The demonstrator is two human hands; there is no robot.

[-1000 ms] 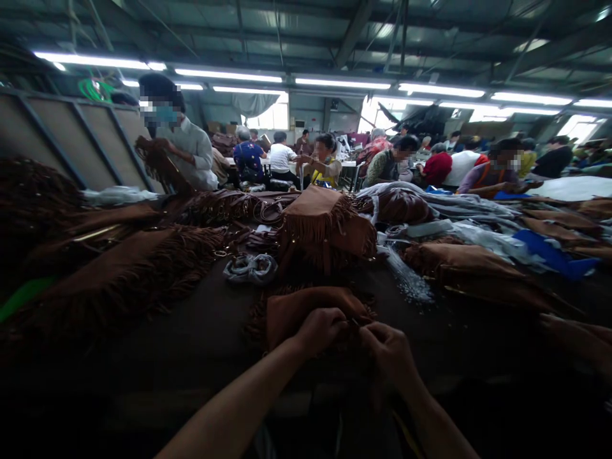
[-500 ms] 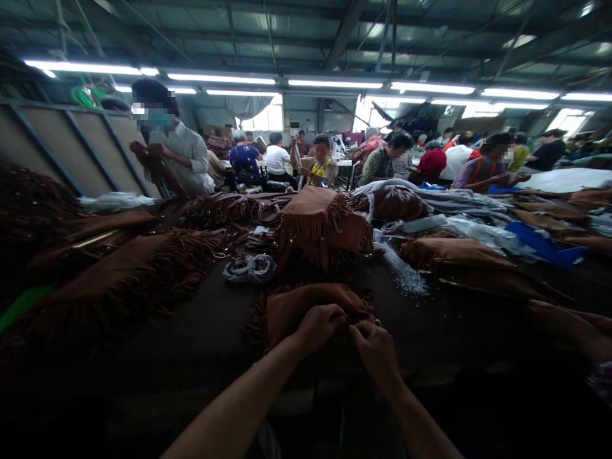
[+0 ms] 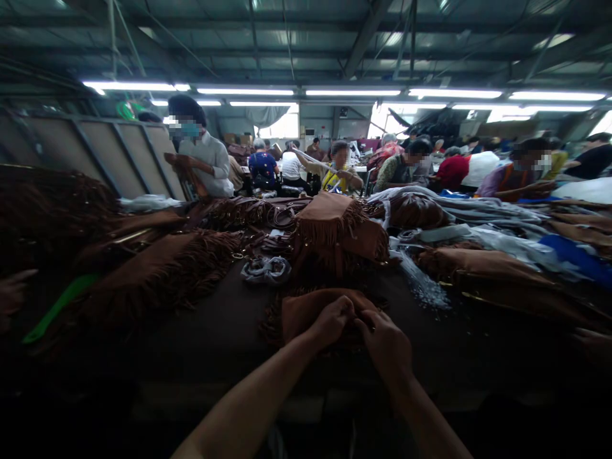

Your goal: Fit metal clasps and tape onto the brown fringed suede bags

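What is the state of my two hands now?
Left hand: closed, holding the brown fringed bag.
Right hand: at the same bag; open or closed cannot be told.

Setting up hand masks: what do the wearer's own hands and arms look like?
Left hand and right hand: ungloved. Left forearm and right forearm: bare, no sleeves in view. Too dim to tell about rings.
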